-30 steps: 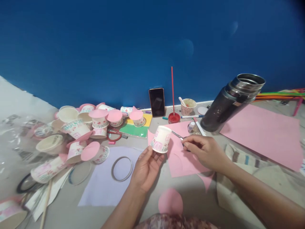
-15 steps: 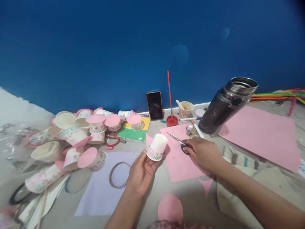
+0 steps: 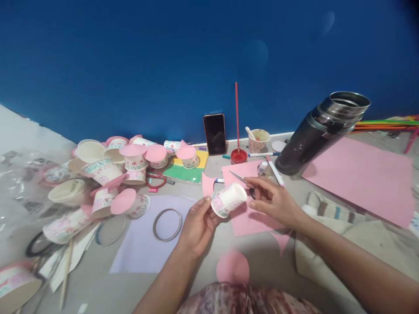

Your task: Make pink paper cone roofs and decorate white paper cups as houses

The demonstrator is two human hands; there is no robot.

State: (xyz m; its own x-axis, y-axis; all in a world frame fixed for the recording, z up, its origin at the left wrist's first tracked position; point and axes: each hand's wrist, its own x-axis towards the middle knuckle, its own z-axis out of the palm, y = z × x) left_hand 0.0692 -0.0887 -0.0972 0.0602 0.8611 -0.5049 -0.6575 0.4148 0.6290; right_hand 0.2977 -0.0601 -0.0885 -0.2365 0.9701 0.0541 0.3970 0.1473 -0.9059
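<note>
My left hand (image 3: 200,224) is wrapped round a white paper cup (image 3: 234,196) decorated with pink, red and green drawings. The cup is tilted, its closed base turned up to the right. Beside it my right hand (image 3: 273,198) has its thumb and fingers apart, with nothing gripped that I can see. Scissors (image 3: 238,176) with dark handles lie on a cut pink sheet (image 3: 244,224), partly hidden behind that hand. Below the cup, a pink paper circle (image 3: 232,267) rests on the table near my lap.
Decorated cups with pink paper tops (image 3: 132,157) crowd the left. A grey ring (image 3: 180,224) lies on lilac paper (image 3: 134,257). Behind stand a phone (image 3: 215,135), a red paint pot (image 3: 238,158) with a stick, and a black flask (image 3: 309,137). A cloth (image 3: 327,253) lies right.
My right hand has come off the scissors' handles and its fingers have spread near the cup. The cup has tipped further to the right in my left hand. The view has shifted slightly.
</note>
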